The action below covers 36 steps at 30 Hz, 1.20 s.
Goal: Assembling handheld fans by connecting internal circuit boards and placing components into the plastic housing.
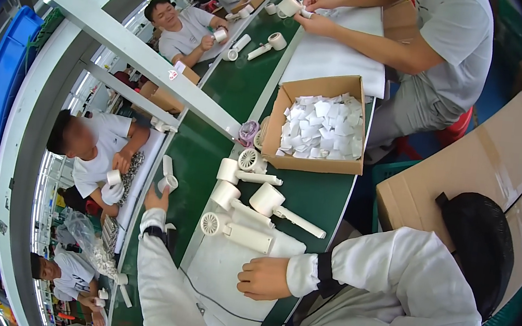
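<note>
Currently, the left hand (157, 199) is positioned left of centre in the frame, at the lower end of a white handheld fan (168, 166) lying on the green belt (201, 146). The thumb and fingers of this hand are parted and partly extended; whether they grip the fan's round head cannot be told from here. The right hand (262, 279) is placed palm down on a white sheet (221, 273) at lower centre, fingers loosely bent. Nothing is visible in its hold; the underside of the palm is hidden.

Directly above the sheet, at the middle of the frame, further white fans are grouped close together on the green desk (316, 196). One fan (246, 237) lies with its round grille facing up and its handle toward the right, partly on the sheet. Another fan (296, 218), right of it, points its handle to the lower right.

A cardboard box (320, 166) stands above this group, filled with small white pieces (324, 128). A thin dark cable (213, 300) crosses the lower sheet. At upper right, a co-worker (457, 53) handles a white unit (290, 6) with both hands.
</note>
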{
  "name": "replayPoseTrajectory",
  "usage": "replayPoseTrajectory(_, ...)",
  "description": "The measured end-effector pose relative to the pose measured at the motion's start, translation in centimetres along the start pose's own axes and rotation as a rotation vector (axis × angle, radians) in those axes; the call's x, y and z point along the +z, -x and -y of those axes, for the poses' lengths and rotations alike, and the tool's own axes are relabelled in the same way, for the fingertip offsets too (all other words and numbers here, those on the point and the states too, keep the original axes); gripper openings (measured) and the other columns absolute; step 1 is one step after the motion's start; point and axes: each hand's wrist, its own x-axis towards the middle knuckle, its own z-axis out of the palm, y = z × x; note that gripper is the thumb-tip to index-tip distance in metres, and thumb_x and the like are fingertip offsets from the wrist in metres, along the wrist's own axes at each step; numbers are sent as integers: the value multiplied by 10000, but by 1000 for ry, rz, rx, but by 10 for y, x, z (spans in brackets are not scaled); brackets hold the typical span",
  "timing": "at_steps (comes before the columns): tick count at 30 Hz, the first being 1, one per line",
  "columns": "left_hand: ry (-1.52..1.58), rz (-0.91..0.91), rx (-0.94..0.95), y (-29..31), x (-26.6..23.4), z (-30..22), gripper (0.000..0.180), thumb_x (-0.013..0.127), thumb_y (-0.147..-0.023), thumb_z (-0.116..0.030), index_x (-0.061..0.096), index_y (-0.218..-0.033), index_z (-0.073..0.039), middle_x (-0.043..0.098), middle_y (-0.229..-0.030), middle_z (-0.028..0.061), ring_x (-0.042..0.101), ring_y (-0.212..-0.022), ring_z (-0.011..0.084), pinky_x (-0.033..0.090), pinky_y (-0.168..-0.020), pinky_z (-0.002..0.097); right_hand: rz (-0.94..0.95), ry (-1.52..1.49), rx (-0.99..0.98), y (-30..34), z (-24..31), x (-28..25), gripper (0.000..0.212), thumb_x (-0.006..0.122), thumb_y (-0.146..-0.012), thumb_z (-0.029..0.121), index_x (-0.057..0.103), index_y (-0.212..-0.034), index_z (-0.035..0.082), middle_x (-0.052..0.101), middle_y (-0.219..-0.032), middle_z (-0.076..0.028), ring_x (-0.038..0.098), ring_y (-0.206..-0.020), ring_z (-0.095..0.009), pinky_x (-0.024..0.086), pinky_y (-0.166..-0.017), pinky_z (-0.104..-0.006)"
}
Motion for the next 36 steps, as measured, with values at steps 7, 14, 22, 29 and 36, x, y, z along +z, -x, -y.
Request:
replayPoseTrajectory(7,208,212,-265,-15,26,-64,647,817,-781,-376,548,-1305,-108,691,-1136,254,681,-1029,436,526,-930,505,30,-47,53,5,-3,-4,165,634,-902,216,614,-868,55,594,-847,-82,612,-833,-266,520,-764,-396)
replayPoseTrajectory(14,349,234,-309,-4,-4,-51,678,857,-729,-244,512,-1290,-87,710,-1042,190,713,-948,365,566,-860,444,10,-92,25,1,-1,0,163,637,-894,202,606,-847,48,586,-827,-95,609,-818,-290,520,-767,-412)
replayPoseTrajectory(22,965,144,-219,80,-180,-118,730,781,-763,45,442,-1408,8,615,-1144,146,671,-1041,216,585,-855,324,-16,-469,318,-4,4,-28,276,589,-978,271,601,-1104,25,658,-963,-111,664,-773,-284,538,-721,-401)
replayPoseTrajectory(29,701,464,319,181,-273,-171,660,733,-746,99,538,-1357,-58,562,-1258,113,599,-1200,261,576,-949,367,3,-1962,669,-4,-19,-32,555,479,-1064,429,405,-1485,76,654,-1219,-127,691,-816,-199,565,-726,-329)
replayPoseTrajectory(36,377,330,446,216,-248,-190,492,754,-793,5,580,-1252,-23,609,-1263,146,662,-1062,208,576,-801,312,-125,-1331,686,-7,-4,-12,750,588,-999,481,288,-1568,95,642,-1249,-166,692,-942,-266,568,-791,-371)
